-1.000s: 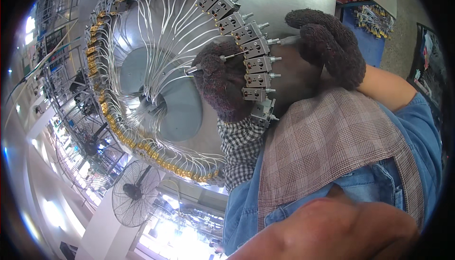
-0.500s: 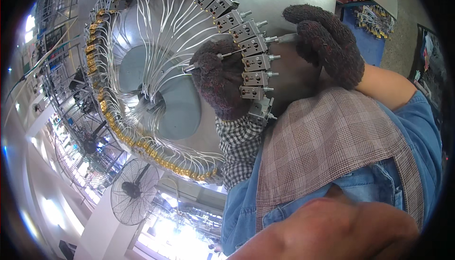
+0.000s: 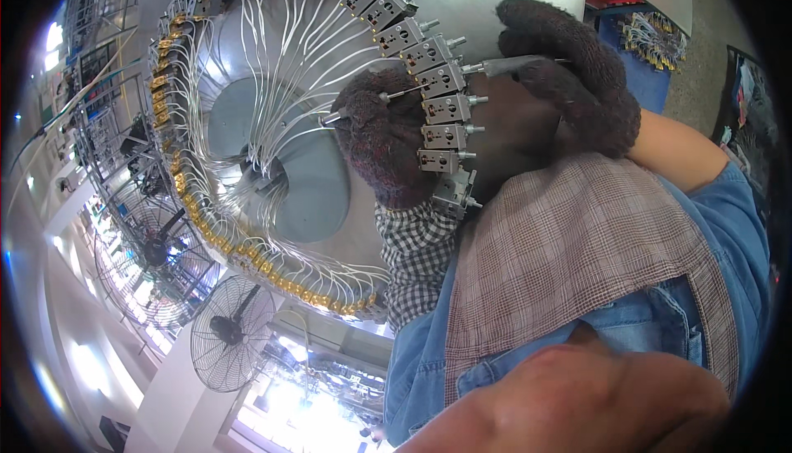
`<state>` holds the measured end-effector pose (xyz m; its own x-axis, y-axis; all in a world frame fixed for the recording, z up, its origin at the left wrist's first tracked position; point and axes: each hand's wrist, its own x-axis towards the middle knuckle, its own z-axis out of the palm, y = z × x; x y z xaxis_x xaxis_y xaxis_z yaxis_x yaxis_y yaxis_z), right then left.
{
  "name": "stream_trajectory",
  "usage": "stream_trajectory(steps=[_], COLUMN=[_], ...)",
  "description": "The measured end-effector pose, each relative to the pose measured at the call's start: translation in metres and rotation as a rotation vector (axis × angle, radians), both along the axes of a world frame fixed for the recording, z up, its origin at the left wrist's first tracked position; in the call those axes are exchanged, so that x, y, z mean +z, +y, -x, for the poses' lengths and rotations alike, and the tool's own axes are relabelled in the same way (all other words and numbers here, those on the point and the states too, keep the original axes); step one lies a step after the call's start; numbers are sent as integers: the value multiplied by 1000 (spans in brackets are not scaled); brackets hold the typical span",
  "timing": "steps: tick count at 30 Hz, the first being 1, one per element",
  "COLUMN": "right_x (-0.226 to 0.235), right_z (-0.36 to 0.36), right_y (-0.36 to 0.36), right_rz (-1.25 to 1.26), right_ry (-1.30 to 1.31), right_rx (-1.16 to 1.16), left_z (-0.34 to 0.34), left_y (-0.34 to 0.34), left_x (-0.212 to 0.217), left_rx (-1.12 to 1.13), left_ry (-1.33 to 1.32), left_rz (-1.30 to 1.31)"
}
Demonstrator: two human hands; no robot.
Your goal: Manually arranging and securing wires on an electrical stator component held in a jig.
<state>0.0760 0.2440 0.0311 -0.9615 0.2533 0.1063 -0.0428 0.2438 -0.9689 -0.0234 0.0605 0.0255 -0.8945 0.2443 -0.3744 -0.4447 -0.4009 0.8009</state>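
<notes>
My left hand, in a dark knitted glove, is closed beside a row of metal control boxes. A thin metal rod runs from its fingers toward one box; a white wire with a metal end also meets the glove. My right hand, gloved alike, is closed loosely around a slim tool with a pale grey handle, with some fingers raised. The tool's front end meets that box's shaft. Gloves hide what lies inside both grips.
Metal boxes and brass-coloured parts ring a round metal table, their white wires gathered at its centre. Caged fans stand at the lower left. More wired parts lie on a blue surface at the upper right.
My right hand's fingers have spread and shifted a little, showing more of the tool's handle. My left hand stays in place beside the boxes.
</notes>
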Motion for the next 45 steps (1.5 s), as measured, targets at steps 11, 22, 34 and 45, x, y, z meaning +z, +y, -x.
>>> stream_trajectory(steps=[11,22,34,45], right_x=[7,16,11,6], right_z=[8,3,5,7], right_y=[-5,-6,1,-4], right_rz=[454,374,259,490], right_ry=[-343,-318,-269,-398], right_rx=[-111,-76,-31,-101], left_z=[1,1,0,0], left_y=[-2,-4,-4,-7], left_x=[4,-6,-6,-13], left_rx=[-9,-19,-30,-30], left_ry=[-28,24,-45,37], left_rz=[11,-56,-41,-42])
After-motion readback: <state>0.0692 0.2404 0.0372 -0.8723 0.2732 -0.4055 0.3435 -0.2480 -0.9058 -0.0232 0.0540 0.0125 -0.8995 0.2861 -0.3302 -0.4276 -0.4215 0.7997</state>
